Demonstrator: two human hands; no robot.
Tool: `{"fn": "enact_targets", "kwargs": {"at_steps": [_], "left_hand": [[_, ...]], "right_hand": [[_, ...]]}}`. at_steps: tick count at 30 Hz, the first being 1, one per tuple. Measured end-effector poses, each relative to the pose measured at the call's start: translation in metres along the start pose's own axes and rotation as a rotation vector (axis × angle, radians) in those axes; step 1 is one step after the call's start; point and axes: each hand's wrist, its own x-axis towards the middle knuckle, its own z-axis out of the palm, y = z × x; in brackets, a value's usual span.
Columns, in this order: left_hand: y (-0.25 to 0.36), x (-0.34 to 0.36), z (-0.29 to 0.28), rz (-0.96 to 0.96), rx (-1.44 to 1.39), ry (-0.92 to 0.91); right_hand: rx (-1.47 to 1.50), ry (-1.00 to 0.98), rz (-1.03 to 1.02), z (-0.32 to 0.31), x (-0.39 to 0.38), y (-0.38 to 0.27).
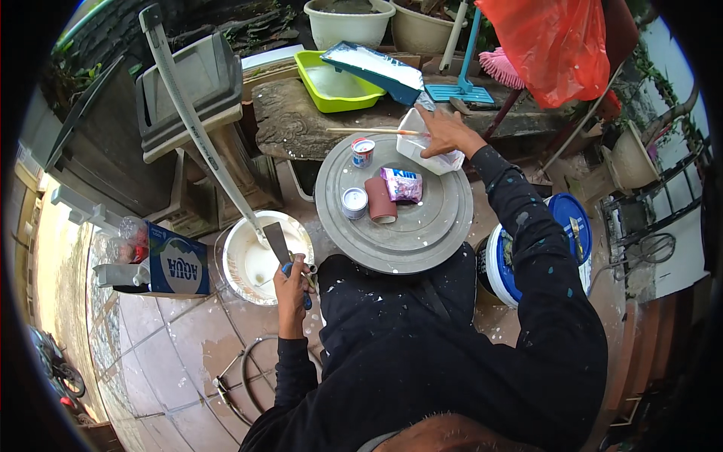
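Observation:
My left hand point(291, 297) grips a scraper point(276, 239) with a flat metal blade and a blue-and-black handle. Its blade points up over the white bucket point(235, 260). At the far right of the round grey table point(339, 233), my right hand point(449, 134) holds a white rectangular plastic tub point(411, 148) by its edge, fingers over the far side and thumb inside. A thin wooden stick point(361, 131) lies across the tub; its right end is hidden by the hand. Two small paint cans point(363, 153), a reddish-brown sandpaper roll point(379, 200) and a purple-and-white packet point(404, 185) stand or lie on the tabletop.
A lime-green tray point(343, 103) and a dark paint tray point(376, 66) rest on the wooden bench behind. A long pale pole point(199, 124) slants into the bucket. Blue-lidded tubs point(566, 218) stand at my right, a blue carton point(178, 260) at left. A red plastic bag point(550, 45) hangs above right.

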Motion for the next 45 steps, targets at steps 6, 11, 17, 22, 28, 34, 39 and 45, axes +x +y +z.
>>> {"fn": "enact_targets", "kwargs": {"at_steps": [6, 11, 17, 22, 28, 34, 39, 45], "left_hand": [[-0.005, 0.003, -0.015, -0.033, 0.038, 0.026], [-0.009, 0.008, -0.016, -0.056, 0.042, 0.033], [-0.008, 0.009, -0.006, -0.060, 0.023, 0.025], [-0.011, 0.010, -0.010, -0.042, 0.034, 0.016], [-0.015, 0.011, -0.014, -0.064, 0.025, 0.013], [-0.003, 0.007, 0.003, -0.055, -0.011, 0.005], [-0.008, 0.003, -0.003, -0.056, 0.002, 0.011], [-0.015, 0.007, -0.009, -0.059, 0.037, -0.008]], "right_hand": [[-0.015, -0.082, 0.032, 0.019, 0.022, -0.005], [0.036, -0.101, 0.042, 0.019, 0.026, -0.005], [0.308, -0.096, 0.027, 0.014, 0.031, 0.021], [0.273, 0.176, 0.036, 0.008, 0.002, 0.071], [0.217, 0.357, -0.098, 0.028, -0.036, 0.080], [0.075, 0.345, -0.201, 0.029, -0.042, 0.082], [0.080, 0.359, -0.238, 0.021, -0.041, 0.077], [0.090, 0.353, -0.282, 0.021, -0.033, 0.086]]}}
